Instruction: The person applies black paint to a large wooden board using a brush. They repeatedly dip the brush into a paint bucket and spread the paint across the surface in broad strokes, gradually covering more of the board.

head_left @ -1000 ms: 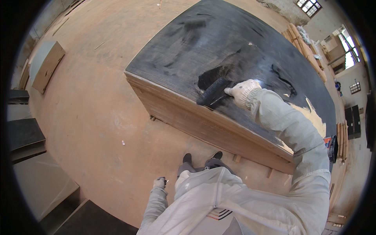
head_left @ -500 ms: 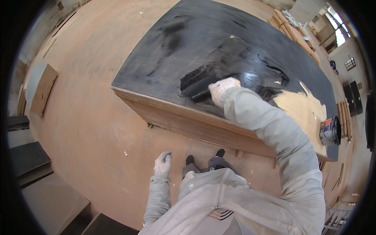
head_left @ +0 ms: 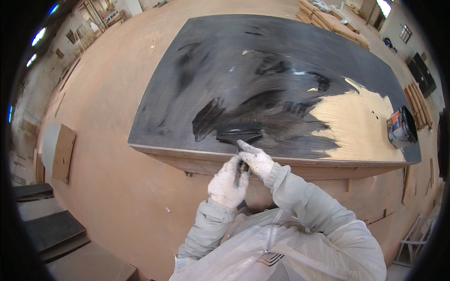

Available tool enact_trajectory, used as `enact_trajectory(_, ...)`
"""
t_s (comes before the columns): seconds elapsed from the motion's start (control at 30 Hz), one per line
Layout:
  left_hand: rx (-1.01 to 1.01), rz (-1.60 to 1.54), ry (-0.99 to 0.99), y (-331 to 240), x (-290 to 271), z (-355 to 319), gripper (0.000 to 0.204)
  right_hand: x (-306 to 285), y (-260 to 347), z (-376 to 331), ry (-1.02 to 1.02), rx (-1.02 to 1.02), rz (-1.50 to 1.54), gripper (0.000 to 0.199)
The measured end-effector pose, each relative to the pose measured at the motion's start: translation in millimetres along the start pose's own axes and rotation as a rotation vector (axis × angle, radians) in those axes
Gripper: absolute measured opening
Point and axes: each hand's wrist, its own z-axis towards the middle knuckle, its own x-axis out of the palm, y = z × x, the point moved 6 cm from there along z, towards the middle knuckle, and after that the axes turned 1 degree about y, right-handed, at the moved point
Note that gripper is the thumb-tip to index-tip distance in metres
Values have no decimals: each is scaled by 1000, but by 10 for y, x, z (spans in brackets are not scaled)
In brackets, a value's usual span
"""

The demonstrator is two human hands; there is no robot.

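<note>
Top panel (head_left: 281,42): black, streaked with glossier swirls
Ragged patch (head_left: 358,126) toward the top panel's right end: pale yellow, finely lined
Stack side (head_left: 197,165) below the top panel: brown
Wide brush (head_left: 239,132) on the top panel: black
Right glove (head_left: 258,159): off-white, fingers smudged dark
Left glove (head_left: 227,187): off-white
Bucket (head_left: 407,135) on the top panel's right end: black, grey-smeared, label orange and blue
Floor (head_left: 103,117) around the top panel: orange-brown

The panel (head_left: 161,110) lies open leftward; a bucket (head_left: 401,130) blocks rightward.
</note>
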Motion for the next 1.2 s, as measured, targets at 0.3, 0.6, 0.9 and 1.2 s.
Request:
enact_trajectory(0.3,-391,896,296,-59,287,717,50,-315,310,-319,361,-106,78,79)
enact_trajectory(0.6,-343,922,451,-102,587,2336,59,-2348,14,-1652,190,-207,456,70)
enact_trajectory(0.9,-170,986,568,-500,946,3421,61,-3910,-809,-2838,-658,-254,480,64)
enact_trajectory(1.2,-171,890,429,434,1106,5537,47,-3680,-1429,-3174,-1058,-177,587,62)
